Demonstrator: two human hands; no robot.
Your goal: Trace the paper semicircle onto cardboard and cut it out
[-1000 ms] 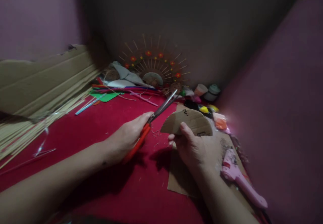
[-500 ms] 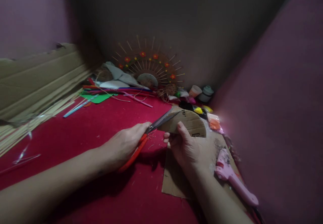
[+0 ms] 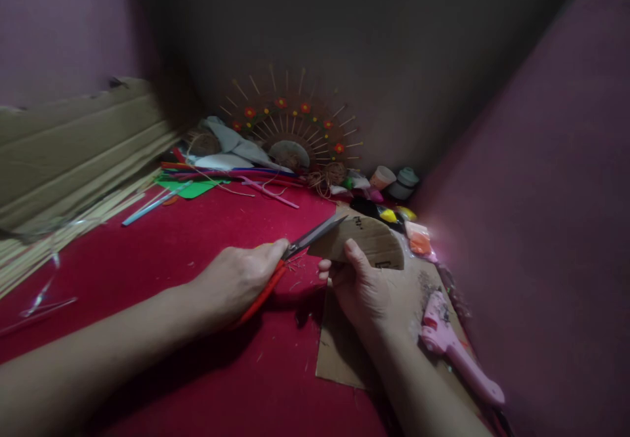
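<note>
My left hand [image 3: 249, 276] is closed around the orange handles of a pair of scissors [image 3: 315, 235]. The grey blades point up and right, nearly together, against the upper left edge of a rounded cardboard piece [image 3: 378, 240]. That piece is brown, with dark printed marks and a curved top. My right hand [image 3: 361, 286] grips it along its lower edge, thumb on top and fingers mostly hidden underneath. Small scraps lie on the red surface below the blades.
A pink glue gun [image 3: 457, 352] rests on a cardboard sheet [image 3: 339, 355] at right. Bamboo sticks [image 3: 113, 204] and a cardboard panel [image 3: 83, 148] are at left. A flower-decorated stick fan [image 3: 290, 119], twine [image 3: 327, 178] and pipe cleaners [image 3: 246, 174] sit at the back.
The scissor blades have closed together at the cardboard edge, and the orange handles have drawn in within my left hand. My right hand keeps its hold on the cardboard.
</note>
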